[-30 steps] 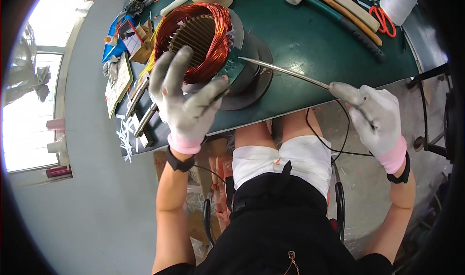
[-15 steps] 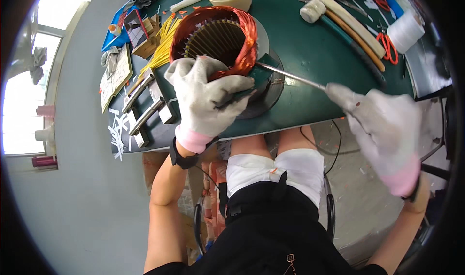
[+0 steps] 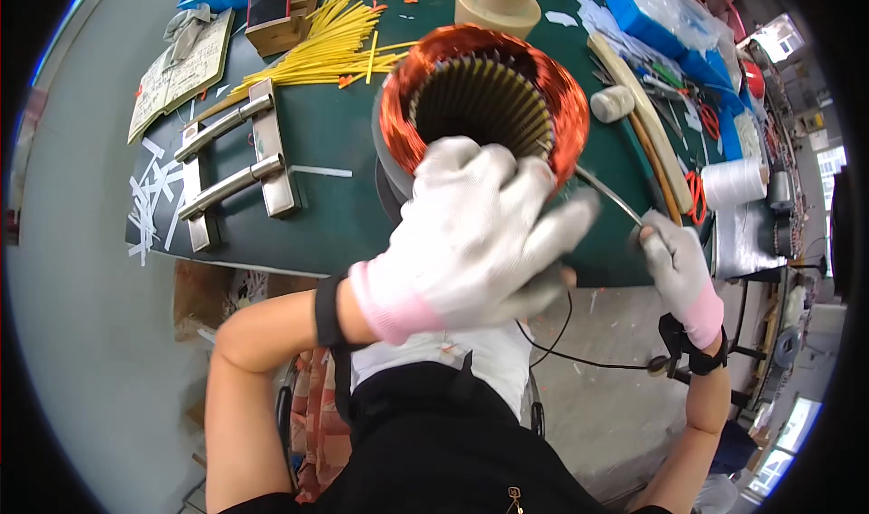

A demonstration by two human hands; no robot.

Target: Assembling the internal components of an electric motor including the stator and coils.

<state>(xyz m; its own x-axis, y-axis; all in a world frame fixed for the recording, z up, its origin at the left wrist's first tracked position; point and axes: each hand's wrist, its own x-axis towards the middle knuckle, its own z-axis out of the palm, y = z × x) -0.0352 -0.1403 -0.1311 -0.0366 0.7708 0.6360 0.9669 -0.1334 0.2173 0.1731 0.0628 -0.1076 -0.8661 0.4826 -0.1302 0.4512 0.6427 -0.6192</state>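
Logged 1 copper winding (image 3: 570, 106) on tabletop (image 3: 330, 134), just ahead of nearer left hand (image 3: 484, 233); could not tell grip. Found 1 metal rod (image 3: 613, 193) gripped in right hand (image 3: 677, 265), slanting lengthwise leftward, toward winding's right side.

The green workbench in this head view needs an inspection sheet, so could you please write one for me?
Surface: dark green tabletop, crowded around its edges.
Job's things: ring of copper windings with a slotted bore; slim metal rod at its right, far tip unclear.
Clutter: yellow strips, white strips, metal fixture, mallet, thread spool.
Hands: left hand over the windings' near side, blurred, grip unclear; right hand holds the rod. Both gloved.
Cables: black cable below bench level.
Surroundings: pale wall at left; grey floor with small scraps.
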